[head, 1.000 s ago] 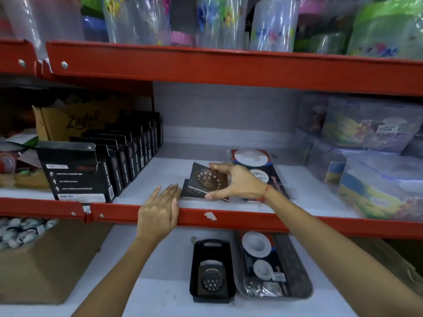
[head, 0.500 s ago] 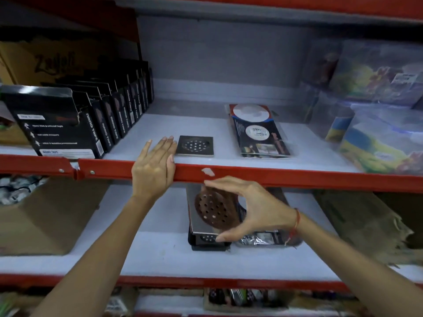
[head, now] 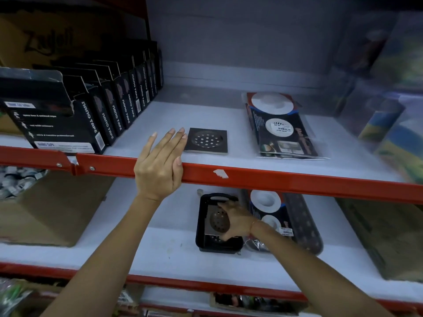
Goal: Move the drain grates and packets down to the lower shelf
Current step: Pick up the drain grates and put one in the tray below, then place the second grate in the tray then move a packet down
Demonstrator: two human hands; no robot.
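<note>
Red-edged white shelving fills our view, an upper shelf (head: 142, 131) above a lower shelf (head: 146, 245). Our left hand (head: 160, 165) lies flat and open over the upper shelf's red front rail (head: 274, 179), fingers spread, holding nothing, its fingertips just beside a square drain grate (head: 207, 140) lying flat on the shelf. Right of that, well apart, lies a packet (head: 279, 126) in clear plastic. On the lower shelf our right hand (head: 235, 221) grips a second grate (head: 217, 221) tilted over a black tray (head: 201, 225), thumb and fingers closed on its edges. Another packet (head: 270, 209) lies just beside the tray. Black nano tape boxes (head: 109, 108) line the upper shelf's left side.
</note>
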